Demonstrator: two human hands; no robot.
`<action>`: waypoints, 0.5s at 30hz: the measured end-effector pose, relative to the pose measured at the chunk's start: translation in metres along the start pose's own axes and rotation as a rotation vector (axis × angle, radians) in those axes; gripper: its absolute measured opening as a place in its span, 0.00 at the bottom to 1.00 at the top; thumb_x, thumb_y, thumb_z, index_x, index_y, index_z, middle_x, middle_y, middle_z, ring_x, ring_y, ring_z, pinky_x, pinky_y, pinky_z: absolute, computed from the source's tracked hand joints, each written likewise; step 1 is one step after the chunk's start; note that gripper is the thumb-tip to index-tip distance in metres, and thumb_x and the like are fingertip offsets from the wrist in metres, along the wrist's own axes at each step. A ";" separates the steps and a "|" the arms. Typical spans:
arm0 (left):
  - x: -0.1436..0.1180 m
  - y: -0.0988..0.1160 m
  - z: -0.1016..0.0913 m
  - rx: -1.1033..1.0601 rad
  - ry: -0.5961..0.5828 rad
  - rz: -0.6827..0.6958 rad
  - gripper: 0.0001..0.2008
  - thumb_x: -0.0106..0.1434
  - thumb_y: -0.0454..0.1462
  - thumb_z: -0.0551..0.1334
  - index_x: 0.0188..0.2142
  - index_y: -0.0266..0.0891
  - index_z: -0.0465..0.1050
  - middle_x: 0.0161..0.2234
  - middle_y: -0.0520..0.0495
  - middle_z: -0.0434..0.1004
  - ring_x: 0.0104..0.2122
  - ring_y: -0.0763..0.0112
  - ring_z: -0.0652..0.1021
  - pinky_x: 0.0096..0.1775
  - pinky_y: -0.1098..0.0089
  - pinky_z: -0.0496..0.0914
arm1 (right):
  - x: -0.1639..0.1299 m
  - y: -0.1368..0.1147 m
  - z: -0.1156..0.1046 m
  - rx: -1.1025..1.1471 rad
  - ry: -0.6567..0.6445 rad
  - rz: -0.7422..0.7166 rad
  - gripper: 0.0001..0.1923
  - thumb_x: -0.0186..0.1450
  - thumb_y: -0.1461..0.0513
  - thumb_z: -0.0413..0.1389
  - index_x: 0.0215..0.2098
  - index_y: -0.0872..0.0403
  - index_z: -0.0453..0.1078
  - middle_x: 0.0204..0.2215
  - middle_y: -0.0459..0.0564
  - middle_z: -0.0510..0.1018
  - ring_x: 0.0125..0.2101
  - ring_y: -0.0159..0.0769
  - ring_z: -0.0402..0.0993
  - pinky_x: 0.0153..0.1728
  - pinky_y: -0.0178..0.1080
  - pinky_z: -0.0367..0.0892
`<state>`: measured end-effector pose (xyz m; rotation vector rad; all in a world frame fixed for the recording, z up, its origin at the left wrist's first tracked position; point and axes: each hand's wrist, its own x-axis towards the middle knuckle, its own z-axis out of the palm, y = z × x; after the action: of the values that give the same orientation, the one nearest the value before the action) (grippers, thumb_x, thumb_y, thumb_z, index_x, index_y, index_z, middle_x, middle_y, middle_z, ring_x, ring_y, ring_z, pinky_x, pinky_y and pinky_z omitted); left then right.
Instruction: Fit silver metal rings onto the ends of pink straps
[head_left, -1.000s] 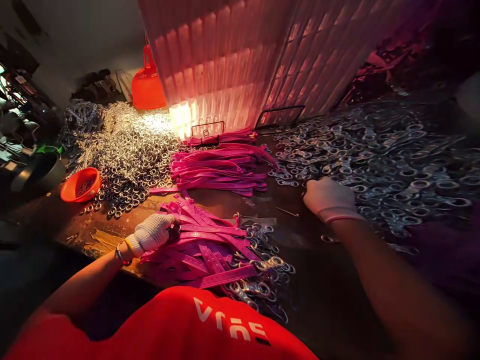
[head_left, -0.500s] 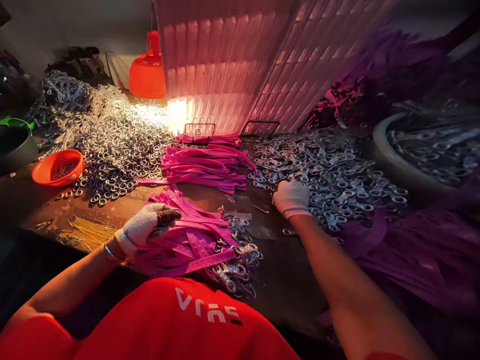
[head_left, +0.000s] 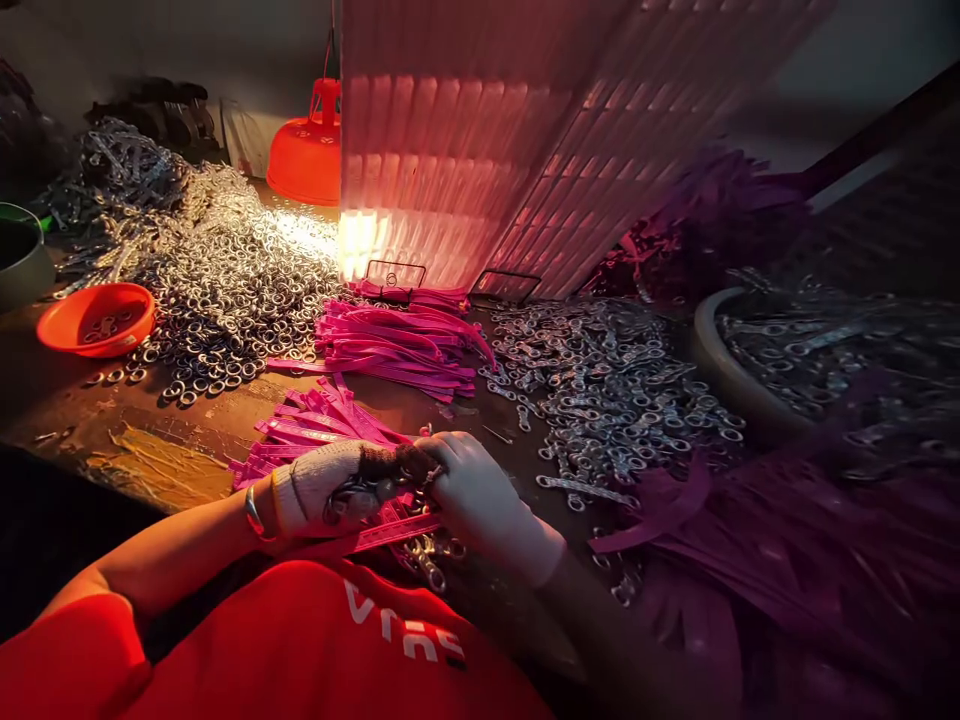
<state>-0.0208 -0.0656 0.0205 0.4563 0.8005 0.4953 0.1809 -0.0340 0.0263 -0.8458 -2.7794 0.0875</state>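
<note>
A: Grip first. My left hand (head_left: 322,490) is curled closed around a metal clip (head_left: 346,503) at the end of a pink strap (head_left: 390,530). My right hand (head_left: 476,495) is pinched onto the same spot from the other side, its fingertips (head_left: 435,462) meeting the left thumb. What the right fingers pinch I cannot tell; they hide it.

B: Where does the strap run from there?

A: Its long axis lies nearly level, tilted slightly up toward the right, passing under both hands. The clip end sits in my left palm; the free length points toward the right wrist.

B: And relative to the pile?

A: Both hands sit just on the near side of the fanned pile of pink straps (head_left: 315,425), touching its near edge. A few finished clips (head_left: 427,565) lie directly below the hands, toward my chest.

B: Which hand is closer to the loose hardware?

A: The right. The heap of swivel clips (head_left: 615,380) spreads on the table (head_left: 150,440) to its far right; the heap of metal rings (head_left: 225,290) lies well beyond the left hand.
</note>
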 end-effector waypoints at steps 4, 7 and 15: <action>-0.001 0.001 0.002 0.171 -0.028 0.050 0.14 0.58 0.43 0.63 0.23 0.37 0.65 0.16 0.56 0.59 0.13 0.82 0.55 0.15 0.74 0.45 | 0.004 0.004 -0.006 -0.099 -0.101 -0.060 0.10 0.63 0.69 0.55 0.39 0.56 0.76 0.40 0.58 0.78 0.38 0.43 0.68 0.39 0.43 0.58; -0.001 0.012 0.006 0.358 0.055 0.137 0.14 0.61 0.45 0.62 0.26 0.37 0.68 0.16 0.55 0.62 0.12 0.82 0.57 0.14 0.75 0.47 | 0.010 0.008 -0.020 -0.130 -0.162 0.023 0.07 0.60 0.67 0.55 0.34 0.58 0.75 0.33 0.58 0.77 0.33 0.41 0.67 0.34 0.41 0.54; -0.007 0.063 0.032 0.883 0.151 0.547 0.04 0.60 0.33 0.60 0.29 0.36 0.68 0.19 0.55 0.69 0.16 0.82 0.68 0.18 0.79 0.60 | 0.039 0.028 -0.080 -0.044 -0.304 0.118 0.07 0.57 0.66 0.51 0.30 0.56 0.71 0.24 0.50 0.75 0.24 0.34 0.63 0.27 0.37 0.47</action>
<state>-0.0156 -0.0258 0.0793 1.4953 1.0239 0.6707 0.1839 0.0097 0.1082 -1.0902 -3.0175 0.1908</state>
